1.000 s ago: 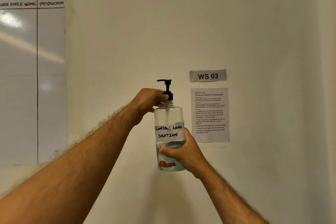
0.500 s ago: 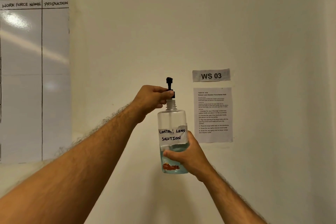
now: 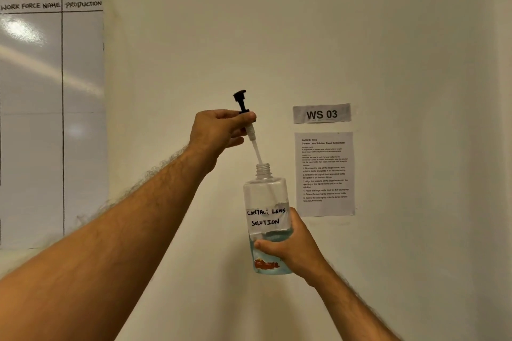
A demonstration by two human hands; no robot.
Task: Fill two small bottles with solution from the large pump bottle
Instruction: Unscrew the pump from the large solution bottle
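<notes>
We hold the large pump bottle (image 3: 267, 225) upright at centre, right hand (image 3: 289, 250) wrapped round its lower body to keep solution level; left hand (image 3: 219, 130) at 11 o'clock pinches the pump head (image 3: 241, 102), dip tube (image 3: 256, 151) tilted clear of the open neck (image 3: 262, 169); small bottles unseen.

A cream wall (image 3: 277, 36) carries a glossy whiteboard (image 3: 41, 119) and two paper notices (image 3: 324, 174).
</notes>
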